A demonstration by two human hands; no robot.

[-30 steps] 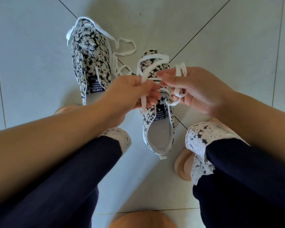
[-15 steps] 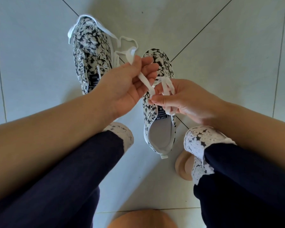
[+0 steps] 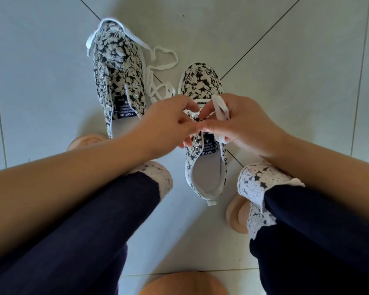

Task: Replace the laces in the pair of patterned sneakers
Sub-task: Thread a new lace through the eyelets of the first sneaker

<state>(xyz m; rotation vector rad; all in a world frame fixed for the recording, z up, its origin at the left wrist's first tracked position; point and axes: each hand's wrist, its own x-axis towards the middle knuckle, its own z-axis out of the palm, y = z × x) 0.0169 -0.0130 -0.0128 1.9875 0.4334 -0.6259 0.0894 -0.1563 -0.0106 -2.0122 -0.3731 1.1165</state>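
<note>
Two patterned sneakers stood on the tiled floor (image 3: 285,60), toes pointing away from the person. The left sneaker (image 3: 117,69) sat farther off and a little to the left, with no lace through its eyelets. A loose lace (image 3: 158,67) was draped around its toe and trailed in loops onto the floor between the two shoes. The right sneaker (image 3: 202,133) lay between the person's knees, its heel nearest the camera and its white insole open to view.

Both hands met over the eyelet rows of the right sneaker. The left hand (image 3: 168,122) curled in from the left, its thumb and forefinger pinched closed on a white lace (image 3: 221,107) where it crossed the shoe's lower eyelets; exactly which strand it gripped was hidden by the fingers. The right hand (image 3: 239,124) came in from the right, its grip closed on the same lace, a flat band of which rose above the thumb and another piece hung out below the palm beside the shoe. The fingertips of the two hands touched or nearly touched above the tongue.

Dark trousers (image 3: 90,231) with pale lace cuffs covered both legs, and bare toes showed beside each knee.
</note>
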